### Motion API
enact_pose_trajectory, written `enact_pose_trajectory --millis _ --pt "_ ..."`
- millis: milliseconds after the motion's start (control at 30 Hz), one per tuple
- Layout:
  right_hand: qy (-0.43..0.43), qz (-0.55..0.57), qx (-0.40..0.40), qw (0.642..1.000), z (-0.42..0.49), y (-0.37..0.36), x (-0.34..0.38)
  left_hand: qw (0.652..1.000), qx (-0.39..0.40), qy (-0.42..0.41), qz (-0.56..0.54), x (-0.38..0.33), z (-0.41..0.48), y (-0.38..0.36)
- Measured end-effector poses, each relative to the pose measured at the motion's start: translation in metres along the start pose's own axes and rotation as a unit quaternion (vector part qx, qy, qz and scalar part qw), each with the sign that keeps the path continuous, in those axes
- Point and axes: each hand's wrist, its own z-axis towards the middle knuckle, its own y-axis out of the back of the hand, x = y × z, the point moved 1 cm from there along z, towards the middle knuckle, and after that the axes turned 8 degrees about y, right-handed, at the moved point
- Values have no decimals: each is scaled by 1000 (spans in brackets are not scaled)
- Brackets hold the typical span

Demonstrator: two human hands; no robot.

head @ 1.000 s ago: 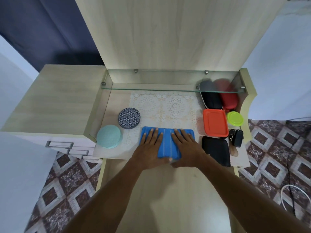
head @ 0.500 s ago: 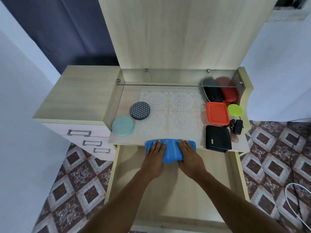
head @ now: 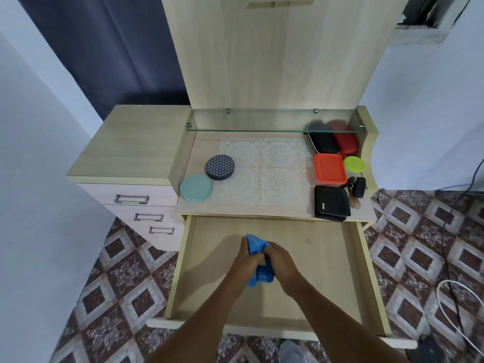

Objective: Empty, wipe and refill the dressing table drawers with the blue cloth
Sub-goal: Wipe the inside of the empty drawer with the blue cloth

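The wide centre drawer [head: 327,271] of the dressing table is pulled out, and its wooden floor shows nothing lying on it. Above the drawer's middle, both hands bunch the blue cloth [head: 255,244] between them. My left hand [head: 247,260] grips its left side. My right hand [head: 281,260] grips its right side, fingers curled into the fabric. Part of the cloth pokes out above the hands and part hangs below them. On the tabletop [head: 196,208] behind the drawer lie the removed items.
On the tabletop: a teal round box [head: 196,188], a patterned dark round box [head: 220,167], an orange lid box [head: 329,169], a green lid [head: 354,163], black wallet [head: 331,203], two cases [head: 332,138]. Three shut small drawers [head: 146,208] stand at left. Cables [head: 458,305] lie on the floor at right.
The cloth has come off the tabletop edge and down over the open drawer. Both hands went from pressing it flat to bunching it between them.
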Motion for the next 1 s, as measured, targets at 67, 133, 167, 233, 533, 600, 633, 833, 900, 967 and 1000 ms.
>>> enact_pose_trajectory --millis 67,133,167,233,533,600,633,833,900,967,1000 --pt "-25 117 27 992 -3 0 0 999 -7 -23 28 11 -1 1" --pt "-43 186 57 980 -5 0 3 995 -33 -33 84 23 0 3" --pt "-58 194 72 977 -4 0 2 994 -51 -33 96 25 0 3" --pt "-93 167 95 977 -2 2 -3 984 -93 -51 146 29 1 4" --pt "6 -263 -186 947 18 64 -26 878 -259 -61 398 52 39 49" --pt "-7 -317 -250 915 19 92 -29 853 -275 -24 443 47 43 64" --pt "-15 -336 -274 901 21 106 -30 842 -277 -11 463 48 48 71" --pt "-52 -415 -324 849 35 161 -31 826 -280 -2 489 47 77 96" --pt "-59 -419 -328 845 43 169 -32 832 -285 -10 477 51 91 95" --pt "-65 -424 -322 844 50 174 -34 848 -290 -7 445 57 104 90" --pt "-69 -426 -317 845 53 177 -35 857 -291 -2 425 57 108 85"
